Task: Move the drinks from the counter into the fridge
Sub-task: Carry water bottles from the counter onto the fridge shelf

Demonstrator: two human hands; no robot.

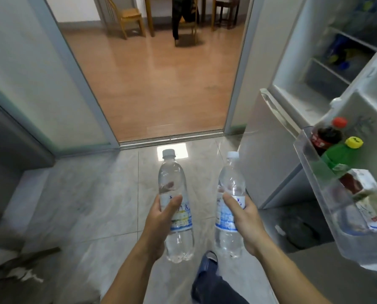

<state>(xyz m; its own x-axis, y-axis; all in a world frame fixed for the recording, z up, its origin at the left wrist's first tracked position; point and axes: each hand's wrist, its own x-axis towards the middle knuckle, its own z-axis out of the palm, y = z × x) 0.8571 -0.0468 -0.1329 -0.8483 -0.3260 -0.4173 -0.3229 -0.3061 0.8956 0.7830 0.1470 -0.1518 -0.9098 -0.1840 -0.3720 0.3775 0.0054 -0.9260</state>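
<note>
The left hand (161, 218) grasps a clear water bottle (175, 205) around its label, thumb across the front; the bottle's long axis runs away from the person, cap pointing forward toward the doorway. Beside it but apart, the right hand (242, 213) grasps a second water bottle (229, 202) the same way, its cap likewise forward and leaning slightly right. Both are held over the tiled floor (91, 194). Further right, the open fridge (293, 88) shows its door shelf (314, 172), holding an upright cola bottle (326, 134), a green bottle (339, 155) and cartons.
</note>
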